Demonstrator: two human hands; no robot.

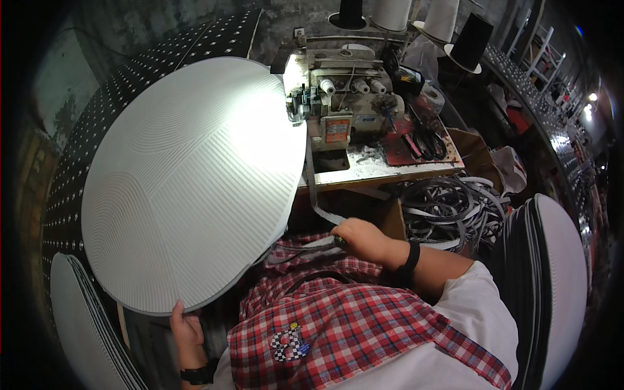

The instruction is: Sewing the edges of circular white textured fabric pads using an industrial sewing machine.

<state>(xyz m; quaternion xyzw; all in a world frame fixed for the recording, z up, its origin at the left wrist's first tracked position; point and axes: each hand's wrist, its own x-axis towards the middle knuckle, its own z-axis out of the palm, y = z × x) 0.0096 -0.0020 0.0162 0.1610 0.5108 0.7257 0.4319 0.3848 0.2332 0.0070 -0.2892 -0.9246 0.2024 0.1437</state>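
Note:
A large round pale-grey mat [156,221] with ridged, curved patterns lies tilted before me, its right edge at the foot of an overlock sewing machine [351,97]. My left hand [186,328] is closed on the mat's near edge, thumb at the rim; its other fingers are partly hidden. A narrow grey strip [314,192] hangs from beside the machine's work area down to my right hand [365,239]. That hand is closed around the strip, and a loose tail runs left from it above my lap. Whether something small and dark also sits in its fingers, I cannot tell.
A tangled heap of black and grey strips [448,208] fills a box right of my lap. Black-handled scissors [426,144] rest on the machine table. Stacked round mats stand at right [559,260] and lower left [75,305]. Thread cones [469,42] stand behind the machine.

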